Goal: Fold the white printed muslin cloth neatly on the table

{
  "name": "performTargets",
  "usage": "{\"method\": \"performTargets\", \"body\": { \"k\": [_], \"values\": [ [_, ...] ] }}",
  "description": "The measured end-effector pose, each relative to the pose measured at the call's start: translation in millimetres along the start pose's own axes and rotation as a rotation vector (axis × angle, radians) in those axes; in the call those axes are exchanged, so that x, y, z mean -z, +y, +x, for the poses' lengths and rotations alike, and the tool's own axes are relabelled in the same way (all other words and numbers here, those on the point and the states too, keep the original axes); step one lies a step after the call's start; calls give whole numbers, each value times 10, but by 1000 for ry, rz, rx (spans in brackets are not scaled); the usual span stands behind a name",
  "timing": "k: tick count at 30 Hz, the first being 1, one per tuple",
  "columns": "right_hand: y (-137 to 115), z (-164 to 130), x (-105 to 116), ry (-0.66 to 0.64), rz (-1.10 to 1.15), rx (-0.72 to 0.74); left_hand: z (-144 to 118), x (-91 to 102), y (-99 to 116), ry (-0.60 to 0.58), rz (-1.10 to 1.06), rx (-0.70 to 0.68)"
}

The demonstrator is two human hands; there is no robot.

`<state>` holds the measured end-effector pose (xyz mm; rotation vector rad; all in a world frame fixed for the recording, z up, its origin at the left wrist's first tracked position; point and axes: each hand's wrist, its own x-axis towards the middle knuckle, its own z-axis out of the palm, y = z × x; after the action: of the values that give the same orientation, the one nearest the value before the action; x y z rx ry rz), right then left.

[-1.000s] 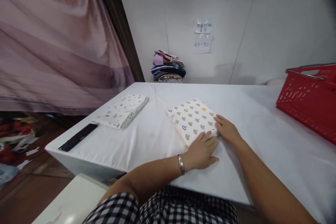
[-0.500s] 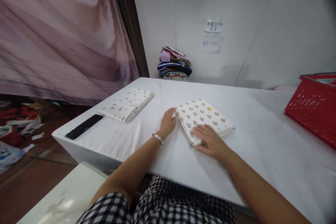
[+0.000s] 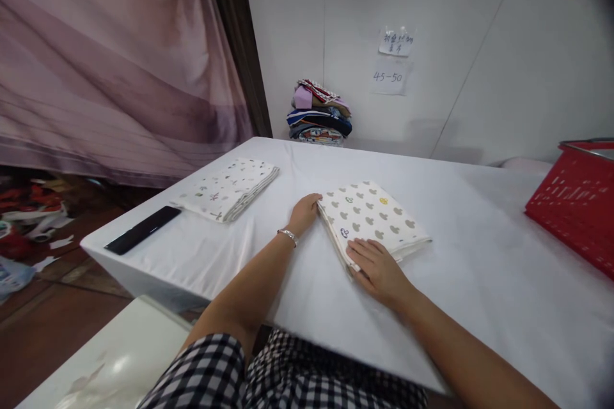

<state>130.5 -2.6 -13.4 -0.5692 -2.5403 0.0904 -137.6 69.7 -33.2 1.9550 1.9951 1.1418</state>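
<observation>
A person sat at a table (image 3: 480,281) covered in a white cloth, seen from their own head looking forward and down. Both bare forearms reached out over the table to a folded cloth (image 3: 371,220), cream with grey mushroom-like shapes and one yellow mark, which lay flat near the middle of the table.

The left hand (image 3: 304,212), with a silver bracelet on its wrist, rested against the cloth's left corner, fingers loosely curled and touching the edge; it gripped nothing that could be seen. The right hand (image 3: 377,268) lay open and flat, palm down, on the cloth's near corner, fingers spread over the fabric and pressing it to the table. The cloth thus sat between the two hands, stretching away from them toward the wall.

Further left on the table, well apart from the hands, lay a second folded cloth (image 3: 230,188), white with small scattered prints. Near the table's left corner lay a slim black object (image 3: 142,238), possibly a phone or remote. A red plastic basket (image 3: 575,204) stood at the right edge of the view.

At the far end of the table, against the white wall, sat a pile of folded clothes (image 3: 319,115) in mixed colours. Two paper notes (image 3: 393,61) were stuck on the wall above, the lower one reading 45-50. A pink curtain (image 3: 110,57) hung at the left. The person's black-and-white checked garment (image 3: 297,377) showed at the bottom.
</observation>
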Motion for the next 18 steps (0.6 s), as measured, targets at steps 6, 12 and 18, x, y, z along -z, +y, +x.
{"method": "performTargets", "body": {
  "k": [6, 12, 18],
  "values": [
    [79, -47, 24, 117, 71, -44, 36, 38, 6, -23, -41, 62],
    [89, -64, 46, 80, 86, -58, -4, 77, -20, -67, -152, 66],
    [76, -56, 22, 54, 65, -8, 0, 77, -34, -75, -173, 100]
  ]
}}
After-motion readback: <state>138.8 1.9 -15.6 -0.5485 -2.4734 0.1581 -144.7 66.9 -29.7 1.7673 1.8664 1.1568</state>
